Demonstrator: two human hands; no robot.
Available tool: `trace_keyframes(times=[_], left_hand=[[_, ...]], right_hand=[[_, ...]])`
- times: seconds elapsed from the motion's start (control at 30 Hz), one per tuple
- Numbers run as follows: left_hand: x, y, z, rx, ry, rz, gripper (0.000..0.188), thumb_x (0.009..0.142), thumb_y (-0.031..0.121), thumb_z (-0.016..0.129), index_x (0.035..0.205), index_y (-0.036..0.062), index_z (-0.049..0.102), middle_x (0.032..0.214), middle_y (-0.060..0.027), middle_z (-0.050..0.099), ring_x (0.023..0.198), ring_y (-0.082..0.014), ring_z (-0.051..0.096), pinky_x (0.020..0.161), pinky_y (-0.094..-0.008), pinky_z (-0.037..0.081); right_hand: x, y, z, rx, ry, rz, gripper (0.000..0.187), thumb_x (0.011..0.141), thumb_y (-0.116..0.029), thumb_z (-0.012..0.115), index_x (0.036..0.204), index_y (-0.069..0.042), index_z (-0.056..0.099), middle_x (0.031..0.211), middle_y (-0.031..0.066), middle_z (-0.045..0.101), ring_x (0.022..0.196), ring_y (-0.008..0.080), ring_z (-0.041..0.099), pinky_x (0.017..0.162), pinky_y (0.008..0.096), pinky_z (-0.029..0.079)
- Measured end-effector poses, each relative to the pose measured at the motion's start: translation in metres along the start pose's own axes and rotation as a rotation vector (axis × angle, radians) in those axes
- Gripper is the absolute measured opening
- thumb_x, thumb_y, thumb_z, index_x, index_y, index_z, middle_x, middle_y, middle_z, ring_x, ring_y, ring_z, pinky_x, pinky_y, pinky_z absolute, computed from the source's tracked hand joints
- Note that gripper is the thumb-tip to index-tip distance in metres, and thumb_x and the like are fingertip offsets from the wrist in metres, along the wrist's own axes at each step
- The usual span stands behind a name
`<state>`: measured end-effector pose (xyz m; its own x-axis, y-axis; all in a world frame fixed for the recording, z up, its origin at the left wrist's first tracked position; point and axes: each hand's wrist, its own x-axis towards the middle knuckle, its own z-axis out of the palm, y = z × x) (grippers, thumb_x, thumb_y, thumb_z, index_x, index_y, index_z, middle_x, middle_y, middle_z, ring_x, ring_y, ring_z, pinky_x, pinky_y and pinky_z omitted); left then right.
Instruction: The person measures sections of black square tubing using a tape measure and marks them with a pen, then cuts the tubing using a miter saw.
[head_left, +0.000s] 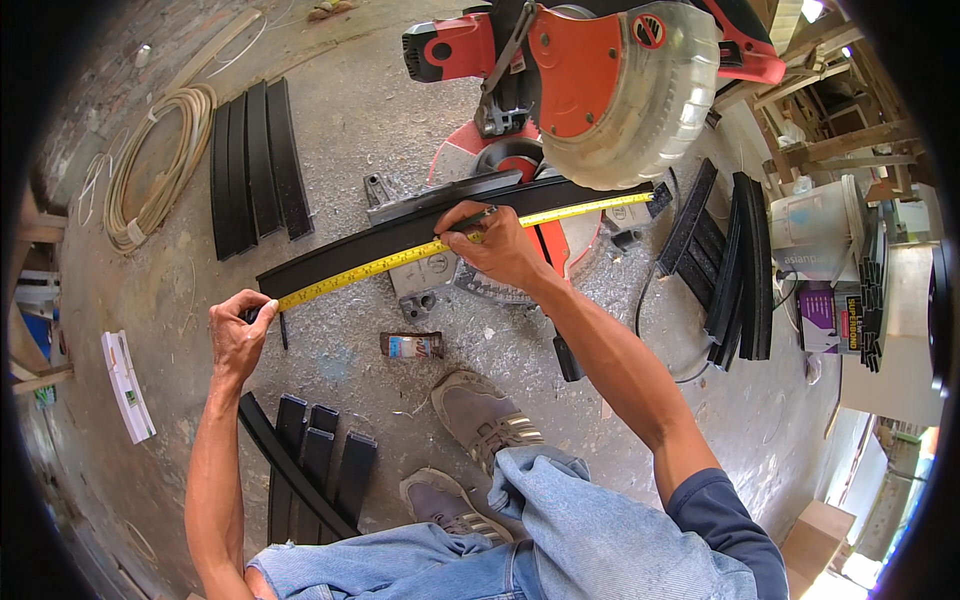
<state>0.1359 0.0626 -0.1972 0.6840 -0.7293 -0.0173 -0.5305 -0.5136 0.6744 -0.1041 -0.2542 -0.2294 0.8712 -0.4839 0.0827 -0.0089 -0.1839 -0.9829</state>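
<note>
A long black bar (350, 252) lies across the base of a red miter saw (575, 85). The yellow tape measure (372, 267) is drawn out along the bar's near edge, up to its right end. At the bar's left end, my left hand (238, 335) is closed on the tape measure, thumb against the yellow blade. My right hand (495, 245) rests over the middle of the bar and tape, pinching a dark, slim pen (475, 217). The saw head is raised, with its clear blade guard (640, 110) above the bar's right part.
Black bars lie in groups at the left (262, 165), right (745, 265) and near my feet (318, 455). A coiled hose (165, 165) is far left. A small packet (411, 345) lies before the saw. A white bucket (815, 230) and boxes (825, 318) stand right. Shavings cover the floor.
</note>
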Motion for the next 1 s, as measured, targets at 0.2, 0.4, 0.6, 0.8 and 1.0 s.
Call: trace_keyframes(times=[0.2,0.4,0.6,0.8,1.0], left_hand=[[0.0005,0.0051,-0.0002,0.003,-0.004,-0.009,0.016,0.088,0.015,0.073,0.083,0.0004,0.075,0.069,-0.0049,0.070,0.060,-0.0084,0.056,0.058,-0.0274,0.046],[0.0005,0.0053,-0.0012,0.003,-0.011,-0.019,0.015,0.088,0.014,0.073,0.083,0.0002,0.075,0.069,-0.0037,0.069,0.062,-0.0080,0.056,0.059,-0.0270,0.046],[0.0006,0.0031,-0.0006,0.010,0.002,0.006,0.015,0.087,0.014,0.074,0.082,0.0002,0.075,0.069,-0.0039,0.069,0.062,-0.0081,0.056,0.058,-0.0273,0.046],[0.0004,0.0083,-0.0008,0.009,-0.010,-0.023,0.014,0.087,0.014,0.074,0.082,0.0000,0.075,0.069,-0.0040,0.069,0.062,-0.0082,0.056,0.058,-0.0273,0.046],[-0.0004,0.0042,-0.0007,0.014,0.005,-0.003,0.015,0.087,0.015,0.073,0.083,0.0001,0.075,0.068,-0.0055,0.069,0.059,-0.0089,0.055,0.057,-0.0278,0.046]], right_hand=[[0.0000,0.0003,-0.0011,0.013,0.001,0.011,0.006,0.087,0.001,0.069,0.092,0.003,0.070,0.086,0.0069,0.069,0.083,0.0115,0.064,0.077,0.0291,0.055],[-0.0001,-0.0009,-0.0011,0.016,0.001,0.010,0.006,0.087,0.000,0.069,0.093,0.003,0.070,0.086,0.0069,0.069,0.082,0.0115,0.064,0.077,0.0293,0.055],[-0.0002,0.0002,-0.0002,0.013,0.008,0.000,0.006,0.087,0.000,0.069,0.093,0.003,0.071,0.087,0.0075,0.069,0.082,0.0117,0.064,0.077,0.0295,0.055],[-0.0004,-0.0005,0.0001,0.025,0.018,0.005,0.007,0.086,0.002,0.068,0.092,0.003,0.070,0.087,0.0074,0.069,0.083,0.0122,0.065,0.077,0.0299,0.056],[-0.0001,-0.0034,-0.0009,0.011,0.007,0.029,0.008,0.085,0.003,0.068,0.093,0.004,0.071,0.088,0.0073,0.070,0.081,0.0126,0.065,0.077,0.0305,0.056]])
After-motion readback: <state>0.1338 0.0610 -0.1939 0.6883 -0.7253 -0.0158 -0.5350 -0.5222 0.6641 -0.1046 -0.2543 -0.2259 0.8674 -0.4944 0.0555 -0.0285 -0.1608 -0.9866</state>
